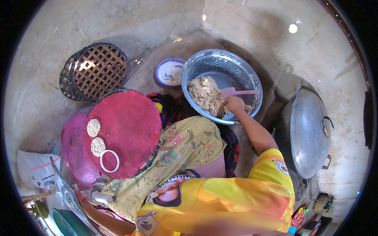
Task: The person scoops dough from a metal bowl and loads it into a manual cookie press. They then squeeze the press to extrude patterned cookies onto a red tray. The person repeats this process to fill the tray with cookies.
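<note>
My right hand (235, 104) is closed around a light-coloured handle inside the large grey-blue plastic basin (226, 54); the far end of the tool is hidden in the lumpy pale dough (205, 94). A pink plastic spatula (240, 92) leans in the basin just beyond the hand. To the left, a round tray covered in red cloth (130, 126) carries two flat pale discs (93, 127) and a white ring (109, 161). My left hand (81, 195) is low at the left, partly hidden beside a grey metal piece; its grip is unclear.
A purple-rimmed bowl of white powder (169, 72) touches the basin's left side. Woven round trays (102, 70) lean at the upper left. A large lidded metal pot (310, 134) stands at the right, against the wall side. A green basin (69, 224) is at the lower left.
</note>
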Demonstrator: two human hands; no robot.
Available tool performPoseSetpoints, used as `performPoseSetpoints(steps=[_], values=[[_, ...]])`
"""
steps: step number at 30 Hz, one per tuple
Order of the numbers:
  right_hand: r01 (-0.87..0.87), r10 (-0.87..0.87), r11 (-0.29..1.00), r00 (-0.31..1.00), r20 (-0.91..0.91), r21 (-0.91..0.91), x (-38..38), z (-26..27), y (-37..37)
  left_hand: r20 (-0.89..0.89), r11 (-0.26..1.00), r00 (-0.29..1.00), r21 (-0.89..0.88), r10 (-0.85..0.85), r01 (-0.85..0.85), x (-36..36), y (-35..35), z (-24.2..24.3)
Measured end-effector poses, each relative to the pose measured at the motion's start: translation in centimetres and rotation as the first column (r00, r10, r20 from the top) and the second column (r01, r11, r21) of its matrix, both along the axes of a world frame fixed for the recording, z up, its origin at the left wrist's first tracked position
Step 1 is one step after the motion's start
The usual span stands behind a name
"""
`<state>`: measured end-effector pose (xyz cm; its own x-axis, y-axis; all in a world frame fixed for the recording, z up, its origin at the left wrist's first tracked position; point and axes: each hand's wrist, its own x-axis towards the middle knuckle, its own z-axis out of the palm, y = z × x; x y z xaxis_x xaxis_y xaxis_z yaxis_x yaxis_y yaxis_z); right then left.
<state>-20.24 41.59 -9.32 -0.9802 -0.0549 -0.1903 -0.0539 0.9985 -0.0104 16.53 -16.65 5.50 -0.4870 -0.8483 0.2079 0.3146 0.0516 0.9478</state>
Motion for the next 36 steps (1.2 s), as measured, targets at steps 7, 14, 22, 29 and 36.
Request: performPoseSetpoints(steps=[7, 14, 22, 29, 36], values=[[0.076, -0.090, 0.984, 0.993, -0.082, -0.159, 1.2, 1.6, -0.5, 0.022, 1.000, 1.000, -0.016, -0.014, 0.014, -1.5, 0.6, 0.3], [-0.117, 0.086, 0.984, 0.974, -0.210, -0.135, 2.6, 3.4, -1.1, 0.027, 1.000, 0.999, -0.013, -0.024, 0.025, -2.1, 1.2, 0.8], [-0.119, 0.071, 0.977, 0.963, -0.259, -0.174, 2.3, 2.9, -4.2, 0.017, 0.998, 0.998, -0.010, -0.066, 0.067, -3.1, 2.3, 1.0], [-0.019, -0.036, 0.959, 0.981, -0.190, -0.283, 3.0, 6.8, -1.3, 0.035, 0.994, 0.996, -0.072, -0.084, 0.086, -2.5, 2.4, 4.5], [-0.021, -0.082, 0.960, 0.932, -0.354, -0.278, 4.1, 13.8, -0.2, 0.055, 0.968, 0.976, -0.128, -0.210, 0.216, -5.0, 4.3, 8.6]])
